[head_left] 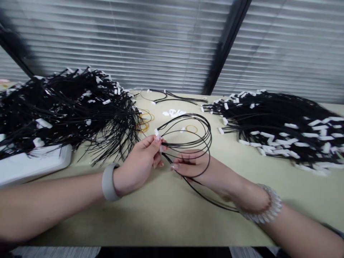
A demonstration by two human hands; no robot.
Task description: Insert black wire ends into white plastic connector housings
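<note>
Just above the table's middle, my left hand (143,157) pinches the white connector ends of a black wire harness (208,138). Its thin wires loop out to the right and curve back toward the connectors. My right hand (195,165) closes thumb against fingers on the lower wires, a short way right of the left hand. Some wires trail from it down and to the right, under the forearm. Behind the loop lie several small white connectors (174,113), a yellow rubber band (191,129) and a single white connector (182,129).
A large heap of black wires (67,104) with white ends covers the left, beside a white plastic case (53,157). Another bundled pile (282,118) lies at right. Loose wires (177,97) and rubber bands (145,125) sit farther back. Window blinds (161,43) stand behind the table (150,222).
</note>
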